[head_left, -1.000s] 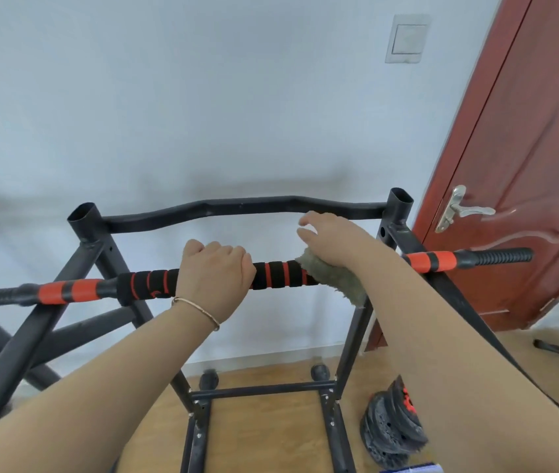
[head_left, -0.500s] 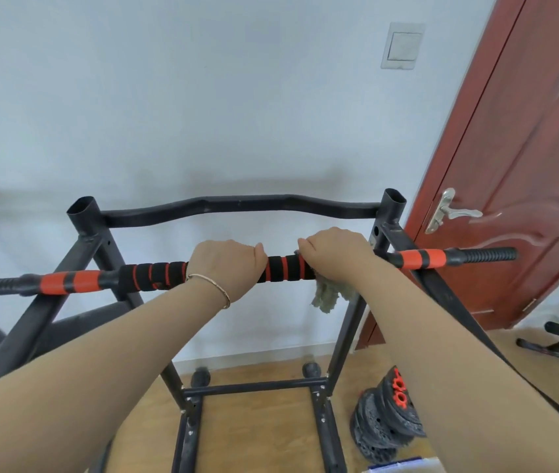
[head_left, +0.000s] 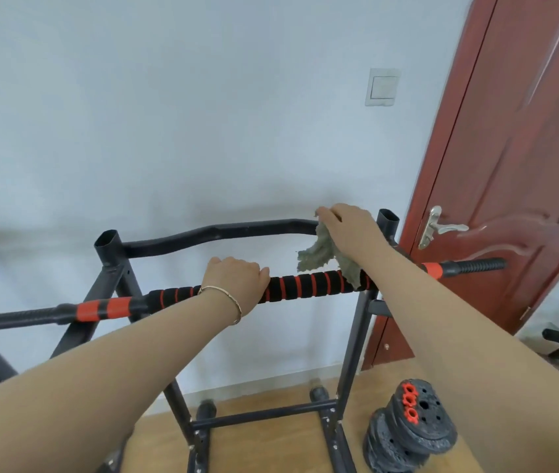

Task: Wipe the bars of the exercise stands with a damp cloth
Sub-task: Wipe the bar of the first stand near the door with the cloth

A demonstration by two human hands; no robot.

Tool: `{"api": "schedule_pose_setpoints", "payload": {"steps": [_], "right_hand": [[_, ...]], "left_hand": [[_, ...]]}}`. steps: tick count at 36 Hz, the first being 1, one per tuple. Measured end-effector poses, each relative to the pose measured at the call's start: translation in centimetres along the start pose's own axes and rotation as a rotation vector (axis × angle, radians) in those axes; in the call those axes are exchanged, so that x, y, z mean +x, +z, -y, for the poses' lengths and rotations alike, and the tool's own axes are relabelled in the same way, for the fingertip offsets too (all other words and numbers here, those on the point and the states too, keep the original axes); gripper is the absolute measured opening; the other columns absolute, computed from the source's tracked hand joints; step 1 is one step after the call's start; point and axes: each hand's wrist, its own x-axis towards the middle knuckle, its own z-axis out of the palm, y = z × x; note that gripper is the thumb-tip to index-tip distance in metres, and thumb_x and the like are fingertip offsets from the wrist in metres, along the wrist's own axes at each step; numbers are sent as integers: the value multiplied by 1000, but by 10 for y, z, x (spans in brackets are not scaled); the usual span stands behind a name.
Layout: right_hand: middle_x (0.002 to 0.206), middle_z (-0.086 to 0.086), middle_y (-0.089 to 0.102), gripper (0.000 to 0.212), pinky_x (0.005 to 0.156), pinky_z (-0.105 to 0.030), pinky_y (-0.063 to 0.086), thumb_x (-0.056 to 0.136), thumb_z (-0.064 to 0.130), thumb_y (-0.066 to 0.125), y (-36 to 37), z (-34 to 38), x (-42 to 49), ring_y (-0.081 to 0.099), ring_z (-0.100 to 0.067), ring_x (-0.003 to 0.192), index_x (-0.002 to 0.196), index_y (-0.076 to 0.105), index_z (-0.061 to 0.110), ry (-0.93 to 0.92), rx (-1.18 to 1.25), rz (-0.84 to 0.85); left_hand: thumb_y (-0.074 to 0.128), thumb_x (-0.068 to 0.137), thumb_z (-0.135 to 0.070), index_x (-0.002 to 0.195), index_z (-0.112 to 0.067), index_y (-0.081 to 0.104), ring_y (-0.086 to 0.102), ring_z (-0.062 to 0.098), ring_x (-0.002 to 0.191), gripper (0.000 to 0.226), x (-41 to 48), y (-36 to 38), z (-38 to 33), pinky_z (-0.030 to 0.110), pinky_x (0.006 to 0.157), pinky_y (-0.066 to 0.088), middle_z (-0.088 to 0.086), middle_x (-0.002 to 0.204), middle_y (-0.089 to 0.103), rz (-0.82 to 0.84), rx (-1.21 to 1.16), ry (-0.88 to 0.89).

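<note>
Head view: cloth point(head_left: 319, 254) in right hand point(head_left: 349, 223), left hand point(head_left: 233, 278) on padded bar point(head_left: 305, 283)

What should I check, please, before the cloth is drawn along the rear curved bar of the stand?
1. Cloth secured: the right hand grips the cloth with its fingers curled over it: ok.
2. Cloth at the start point: it sits at the right end of the rear curved bar; firm contact: cannot tell.
3. Stand steadied: the left hand grips the foam-padded bar: ok.
4. Path leftward along the rear curved bar: nothing lies on it: ok.
5. Loose tail of the cloth: it hangs down across the foam-padded bar and may drag: not ok.
6. Cloth damp: cannot tell.
</note>
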Motion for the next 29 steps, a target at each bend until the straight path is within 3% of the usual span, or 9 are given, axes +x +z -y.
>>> {"api": "schedule_pose_setpoints", "payload": {"steps": [2, 5, 8, 13, 16, 19, 22, 24, 29], "right_hand": [[65, 11, 60, 42, 64, -27, 44, 101, 45, 38, -1, 3, -18, 57, -6, 66, 77, 59, 18, -108, -45, -98], [67, 12, 59, 46, 62, -23, 43, 101, 50, 29, 16, -7, -45, 57, -2, 68, 77, 60, 25, -280, -242, 13], [87, 9, 62, 25, 64, -36, 52, 101, 36, 41, 40, -26, -59, 59, -19, 78, 114, 61, 30, -481, -661, 138], [103, 0, 65, 36, 73, -36, 54, 96, 18, 53, 42, -4, -44, 61, -23, 90, 131, 53, 21, -270, -773, 302], [125, 1, 61, 57, 90, -38, 52, 93, 18, 62, 45, 5, -31, 53, -25, 112, 147, 42, 20, -171, -655, 243], [131, -9, 59, 45, 95, -36, 47, 107, 19, 37, 39, 17, -30, 51, -30, 116, 152, 38, 11, -23, -448, 63], [111, -22, 62, 42, 88, -40, 44, 109, 30, 33, 23, 43, -38, 58, -39, 105, 120, 59, -1, 284, 94, -61], [98, -13, 61, 38, 86, -36, 42, 108, 35, 33, 14, 56, -38, 58, -31, 92, 104, 57, 5, 509, 383, -128], [103, -5, 70, 33, 98, -50, 52, 102, 44, 52, -1, 75, -57, 66, -29, 103, 103, 69, 16, 655, 970, -121]], "left_hand": [[50, 85, -5, 107, -19, 38, 49, 23, 68, 29, -1, 1, 8, 35, 66, 39, -1, 79, 50, 53, -50, 14], [48, 86, -6, 120, -21, 33, 51, 23, 67, 40, -3, 3, 15, 34, 61, 43, 3, 82, 53, 118, -126, 47], [53, 84, -4, 118, -19, 35, 54, 23, 67, 42, -8, 7, 12, 33, 59, 44, 0, 81, 55, 73, -87, 63], [58, 82, -5, 121, -19, 37, 56, 22, 66, 46, -12, 7, 8, 34, 66, 42, -3, 82, 57, 24, -39, 46], [59, 86, -10, 120, -19, 40, 55, 23, 69, 40, -12, 8, 11, 35, 66, 42, -3, 85, 53, -4, -70, 72], [56, 92, -21, 118, -17, 45, 55, 25, 82, 28, -8, 9, 20, 36, 68, 47, 2, 94, 52, 5, -240, 53], [35, 102, -38, 112, -16, 57, 56, 25, 93, 32, -8, 8, 30, 39, 83, 50, 5, 103, 60, 49, -499, -45], [30, 102, -44, 116, -19, 60, 57, 24, 100, 41, -12, 6, 35, 39, 89, 49, 5, 108, 61, 85, -558, -54], [32, 103, -46, 140, -27, 47, 49, 23, 124, 45, -24, 0, 48, 40, 102, 42, 1, 137, 52, 97, -590, -41]]}}
